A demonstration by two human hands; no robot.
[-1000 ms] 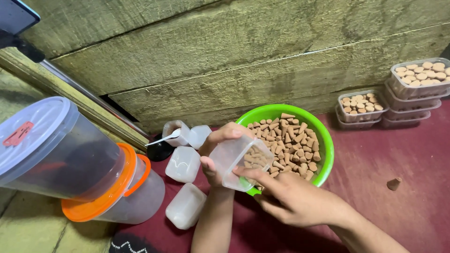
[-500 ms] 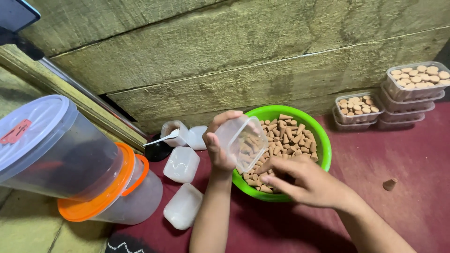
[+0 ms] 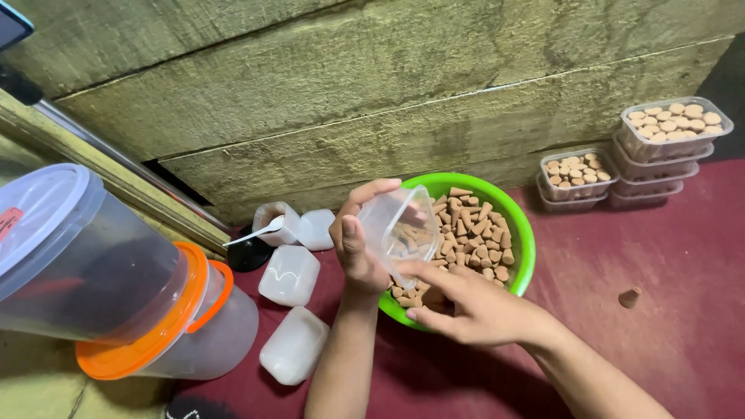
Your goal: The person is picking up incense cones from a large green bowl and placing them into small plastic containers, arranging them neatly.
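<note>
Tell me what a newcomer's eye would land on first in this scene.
The bright green bowl heaped with small brown cone-shaped pieces stands out at centre on the dark red floor. Over it, the left hand tilts a clear plastic container while the right hand reaches in from below. At far left a big clear tub with an orange lid looms, and stacked filled trays sit at far right by the wall.

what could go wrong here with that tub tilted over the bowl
1. The left hand holds the clear tub tilted, with a few cones inside; they may slide out and miss the green bowl.
2. The right hand works at the bowl's near rim, so cones could get knocked over the edge; one stray cone already lies on the red mat.
</note>
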